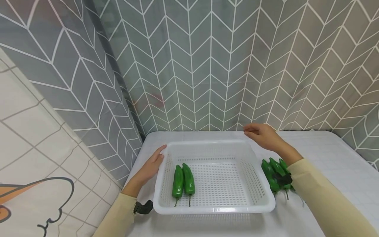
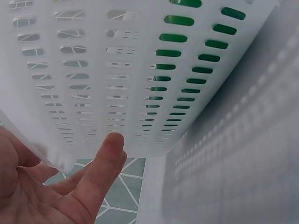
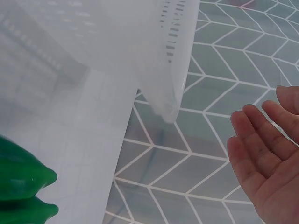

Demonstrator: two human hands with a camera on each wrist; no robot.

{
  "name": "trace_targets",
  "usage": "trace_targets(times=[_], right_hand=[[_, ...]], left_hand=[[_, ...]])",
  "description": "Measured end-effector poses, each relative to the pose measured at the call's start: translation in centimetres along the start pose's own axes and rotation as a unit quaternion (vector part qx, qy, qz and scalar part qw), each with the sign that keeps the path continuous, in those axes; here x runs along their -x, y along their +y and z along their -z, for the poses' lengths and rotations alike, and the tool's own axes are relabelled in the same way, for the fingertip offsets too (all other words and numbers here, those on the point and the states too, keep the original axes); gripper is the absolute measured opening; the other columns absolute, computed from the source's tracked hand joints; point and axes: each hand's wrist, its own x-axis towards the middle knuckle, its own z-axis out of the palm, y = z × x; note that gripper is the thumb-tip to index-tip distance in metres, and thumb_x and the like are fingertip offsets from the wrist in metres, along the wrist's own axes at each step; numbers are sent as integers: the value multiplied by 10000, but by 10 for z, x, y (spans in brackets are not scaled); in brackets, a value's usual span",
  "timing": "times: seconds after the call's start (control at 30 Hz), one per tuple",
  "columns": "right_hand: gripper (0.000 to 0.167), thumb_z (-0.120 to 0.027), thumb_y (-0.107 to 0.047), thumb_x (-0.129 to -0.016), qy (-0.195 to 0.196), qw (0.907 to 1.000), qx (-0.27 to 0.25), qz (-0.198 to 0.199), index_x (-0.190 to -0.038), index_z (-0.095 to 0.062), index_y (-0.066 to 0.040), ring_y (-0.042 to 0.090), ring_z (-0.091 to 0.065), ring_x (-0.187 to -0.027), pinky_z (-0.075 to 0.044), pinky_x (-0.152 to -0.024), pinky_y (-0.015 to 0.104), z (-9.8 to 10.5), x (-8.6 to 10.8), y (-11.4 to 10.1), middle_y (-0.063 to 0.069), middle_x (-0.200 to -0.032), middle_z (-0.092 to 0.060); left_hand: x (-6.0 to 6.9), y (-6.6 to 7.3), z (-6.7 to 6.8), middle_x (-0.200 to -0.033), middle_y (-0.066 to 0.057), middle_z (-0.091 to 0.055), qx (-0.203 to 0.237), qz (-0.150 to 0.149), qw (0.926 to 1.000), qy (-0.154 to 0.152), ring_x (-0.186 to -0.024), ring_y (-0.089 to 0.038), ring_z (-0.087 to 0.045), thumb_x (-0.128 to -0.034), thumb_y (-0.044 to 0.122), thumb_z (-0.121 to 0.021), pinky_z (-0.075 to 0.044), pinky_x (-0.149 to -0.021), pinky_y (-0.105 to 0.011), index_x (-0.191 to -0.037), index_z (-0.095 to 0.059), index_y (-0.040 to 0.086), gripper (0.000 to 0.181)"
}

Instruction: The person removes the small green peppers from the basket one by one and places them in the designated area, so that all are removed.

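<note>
Two glossy, long green peppers (image 1: 178,184) lie side by side in the left part of a white slotted plastic basket (image 1: 214,210) near the tabletop's (image 1: 325,154) left edge, the left hand (image 1: 150,168) resting on its side, fingers extended. The right hand (image 1: 262,135), raised near the back edge, holds nothing, its fingers close together and loosely bent. From them, the nearest smooth, tapered pile of green peppers (image 1: 268,174) lies toward the front edge, just right of the basket, stems frontward.

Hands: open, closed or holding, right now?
Left hand: open, at the basket's left side.
Right hand: open, holding nothing.
</note>
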Motion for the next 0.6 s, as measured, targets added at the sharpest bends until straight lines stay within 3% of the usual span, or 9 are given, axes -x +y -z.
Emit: trace_targets(times=[0.27,0.6], right_hand=[[325,-575,-109,-1051,-92,9998,-149,32,-1308,-609,87,427,-640,-1116,-515,-922,566,-8,-8,-5,264,-1226,-658],[296,-592,-96,-1037,-145,9997,-150,154,-1281,-637,65,400,-662,-1089,-522,-916,559,-18,-16,-10,236,-1191,-684]], left_hand=[[-1,0,0,-1413,-238,-524,14,42,10000,10,-1167,-344,-631,-1137,221,-287,-553,-910,-447,-1626,-179,134,508],[0,1,0,-1414,-218,-526,-76,51,10000,40,-1182,-331,-616,-1138,227,-295,-528,-944,-473,-1629,-181,147,510]])
